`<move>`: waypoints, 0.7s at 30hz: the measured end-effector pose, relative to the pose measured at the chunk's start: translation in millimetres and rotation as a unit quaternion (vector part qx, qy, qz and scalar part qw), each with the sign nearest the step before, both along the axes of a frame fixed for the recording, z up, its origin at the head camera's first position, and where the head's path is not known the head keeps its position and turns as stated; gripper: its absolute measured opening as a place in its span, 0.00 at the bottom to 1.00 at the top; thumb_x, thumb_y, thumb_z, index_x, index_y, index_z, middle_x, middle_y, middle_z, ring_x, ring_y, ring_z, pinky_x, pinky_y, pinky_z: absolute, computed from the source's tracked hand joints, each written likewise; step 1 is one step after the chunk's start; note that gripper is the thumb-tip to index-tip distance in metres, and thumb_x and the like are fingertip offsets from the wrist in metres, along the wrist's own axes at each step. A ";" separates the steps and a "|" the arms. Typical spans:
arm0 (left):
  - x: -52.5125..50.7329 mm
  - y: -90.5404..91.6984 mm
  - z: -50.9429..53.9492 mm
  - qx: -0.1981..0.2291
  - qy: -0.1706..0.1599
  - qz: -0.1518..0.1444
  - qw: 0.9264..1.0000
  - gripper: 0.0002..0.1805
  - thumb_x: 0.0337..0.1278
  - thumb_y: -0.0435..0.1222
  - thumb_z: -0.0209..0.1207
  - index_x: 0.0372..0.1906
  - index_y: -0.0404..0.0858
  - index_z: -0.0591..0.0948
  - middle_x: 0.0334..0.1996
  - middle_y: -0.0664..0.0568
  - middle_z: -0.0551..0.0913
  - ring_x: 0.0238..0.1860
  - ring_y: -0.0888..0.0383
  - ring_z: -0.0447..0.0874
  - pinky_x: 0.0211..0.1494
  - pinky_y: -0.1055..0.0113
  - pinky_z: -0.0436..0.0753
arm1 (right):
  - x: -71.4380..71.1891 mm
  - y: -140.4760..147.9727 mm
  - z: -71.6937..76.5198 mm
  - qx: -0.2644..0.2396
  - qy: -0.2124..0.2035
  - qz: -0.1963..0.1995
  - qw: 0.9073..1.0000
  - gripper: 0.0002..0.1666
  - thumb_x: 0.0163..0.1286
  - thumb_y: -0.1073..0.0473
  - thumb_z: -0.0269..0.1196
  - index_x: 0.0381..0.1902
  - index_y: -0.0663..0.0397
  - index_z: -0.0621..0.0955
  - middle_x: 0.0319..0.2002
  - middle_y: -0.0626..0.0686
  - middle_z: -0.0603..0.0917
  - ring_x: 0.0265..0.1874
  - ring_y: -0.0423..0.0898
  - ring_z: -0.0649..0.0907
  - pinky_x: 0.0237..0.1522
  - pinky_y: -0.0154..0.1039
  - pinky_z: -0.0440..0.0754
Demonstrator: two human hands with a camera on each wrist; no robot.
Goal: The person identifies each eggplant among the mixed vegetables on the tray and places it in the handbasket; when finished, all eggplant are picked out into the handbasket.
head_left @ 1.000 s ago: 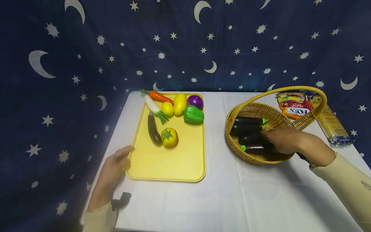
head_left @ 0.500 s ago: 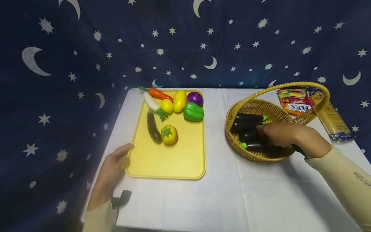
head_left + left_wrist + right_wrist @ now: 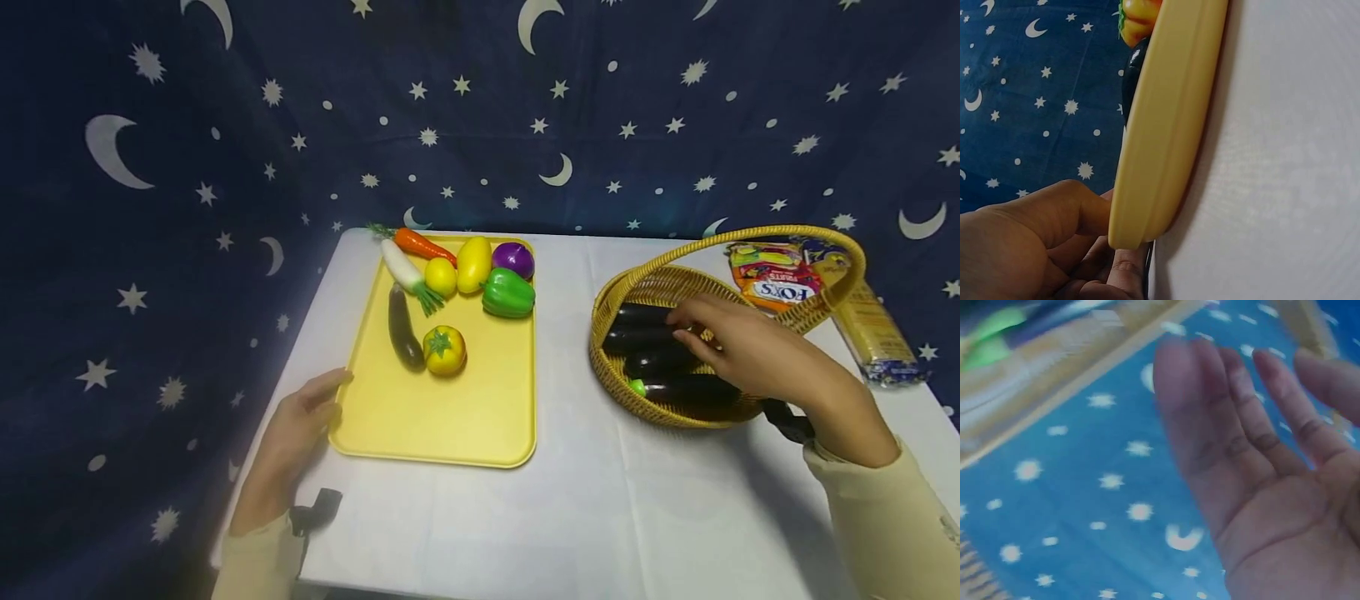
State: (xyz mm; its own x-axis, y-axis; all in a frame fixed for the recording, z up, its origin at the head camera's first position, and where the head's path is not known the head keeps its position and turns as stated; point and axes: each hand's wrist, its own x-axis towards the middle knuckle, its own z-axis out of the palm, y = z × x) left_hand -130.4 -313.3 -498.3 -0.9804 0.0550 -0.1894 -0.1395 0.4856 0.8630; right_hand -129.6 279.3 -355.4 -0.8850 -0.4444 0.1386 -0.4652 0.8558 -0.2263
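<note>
My left hand holds the left edge of the yellow tray; in the left wrist view the thumb and fingers close on its rim. On the tray lie a yellow tomato, a dark long vegetable, a white radish, a carrot, a lemon, a mango, a purple onion and a green bell pepper. Over the wicker basket hovers my right hand, palm bare and fingers extended in the right wrist view. Several dark eggplants lie inside, partly hidden by that hand.
The basket's tall handle arches over its right side. Behind it on the white tablecloth lie a Fox's candy bag and a pasta packet. Dark starry cloth hangs behind the table.
My right hand, earlier low among the eggplants, has lifted off them and its fingers have come free. The left hand stays at the tray edge. The head view has shifted slightly.
</note>
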 end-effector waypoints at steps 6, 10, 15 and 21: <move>0.0 -1.8 -0.8 -0.004 -0.006 -0.002 1.000 0.29 0.71 0.30 0.58 0.75 0.43 0.76 0.82 0.48 0.70 0.84 0.44 0.63 0.83 0.65 0.69 | 19.0 -59.8 18.2 -0.113 0.142 0.102 0.978 0.10 0.72 0.68 0.67 0.48 0.51 0.85 0.40 0.46 0.90 0.35 0.36 0.84 0.38 0.30 0.83; 0.8 -3.3 -1.8 0.015 -0.009 0.008 1.000 0.30 0.70 0.29 0.59 0.75 0.42 0.76 0.82 0.49 0.70 0.84 0.46 0.63 0.81 0.71 0.68 | 13.9 -118.1 18.0 -0.159 0.174 0.172 0.956 0.11 0.69 0.71 0.67 0.48 0.56 0.84 0.38 0.49 0.89 0.32 0.37 0.83 0.35 0.29 0.85; 1.8 -4.0 -2.7 0.014 0.000 0.010 1.000 0.30 0.70 0.28 0.58 0.75 0.42 0.76 0.81 0.48 0.70 0.83 0.45 0.64 0.84 0.61 0.68 | -12.7 -190.0 -0.1 -0.150 0.177 0.195 0.953 0.09 0.71 0.71 0.66 0.47 0.58 0.81 0.35 0.51 0.84 0.32 0.42 0.79 0.34 0.31 0.86; 0.9 -3.2 -6.4 0.014 0.018 -0.011 1.000 0.30 0.68 0.28 0.58 0.74 0.42 0.77 0.81 0.46 0.71 0.83 0.42 0.66 0.81 0.65 0.72 | -44.6 -264.3 -30.4 -0.106 0.163 0.180 0.964 0.04 0.76 0.70 0.58 0.43 0.57 0.77 0.35 0.52 0.77 0.33 0.45 0.76 0.31 0.32 0.79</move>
State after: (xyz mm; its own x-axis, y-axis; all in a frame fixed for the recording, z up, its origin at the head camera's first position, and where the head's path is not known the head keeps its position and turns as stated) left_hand -129.5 -316.5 -504.6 -0.9849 0.0821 -0.1525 -0.0977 0.4638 0.8805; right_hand -174.3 15.0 -385.9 -0.5731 -0.6454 0.5049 -0.7991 0.5766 -0.1701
